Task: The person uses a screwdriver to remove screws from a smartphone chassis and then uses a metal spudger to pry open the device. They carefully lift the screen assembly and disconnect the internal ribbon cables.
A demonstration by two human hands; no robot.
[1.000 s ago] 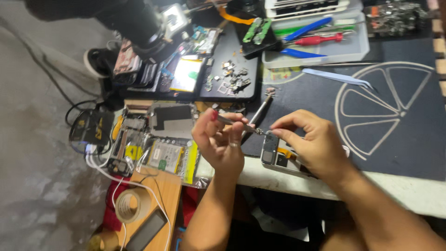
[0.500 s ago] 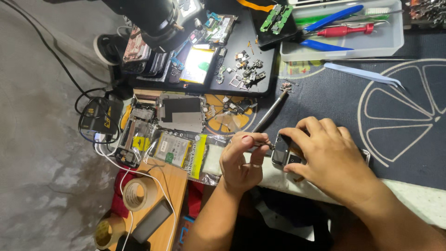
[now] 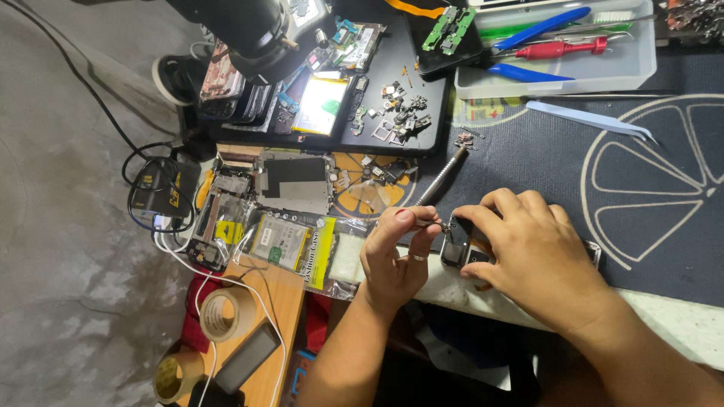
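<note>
Pinching the lower end of a slim precision screwdriver (image 3: 436, 187) between thumb and fingertips of the left hand (image 3: 396, 252), grip closed around it, tip hidden behind the fingers near the top edge of a small dark phone part (image 3: 457, 245). Clamping that part under the curled fingers of the right hand (image 3: 528, 256), grip closed on it, at the near edge of the desk, on the dark mat (image 3: 543, 162) with the citrus-slice drawing. Running the screwdriver's long axis on a slant, handle pointing up and away to the right toward the pile of tiny loose parts (image 3: 465, 139). Risking, probably, a slipping tip gouging the part or flicking a screw off the near edge, given the angled shaft and edge position. Lying farther off: tweezers (image 3: 588, 119), a white tray (image 3: 641, 64) of tools.
</note>
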